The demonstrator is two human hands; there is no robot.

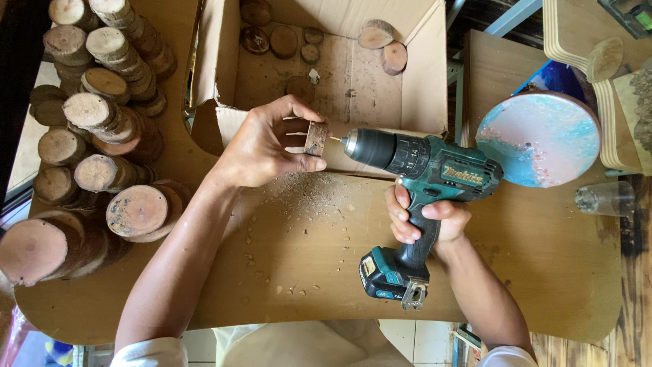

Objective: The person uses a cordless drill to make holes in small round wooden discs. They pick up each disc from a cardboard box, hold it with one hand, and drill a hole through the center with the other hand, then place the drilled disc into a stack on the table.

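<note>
Wooden slice (pixel 316 138), held on edge between thumb and fingertips of the left hand (pixel 261 146), lies directly left of the drill (pixel 418 178). The bit's long axis runs horizontally, tip touching the slice. The right hand (pixel 424 217) closes fully around the drill grip.

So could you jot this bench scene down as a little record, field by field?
left hand: pinches a small wood slice on edge
right hand: grips the teal cordless drill, bit tip at the slice's face
behind: open cardboard box with a few wood slices inside
left side: stacks of wood slices
right side: round blue and pink resin piece, clear glass
table: sawdust near the hands
</note>
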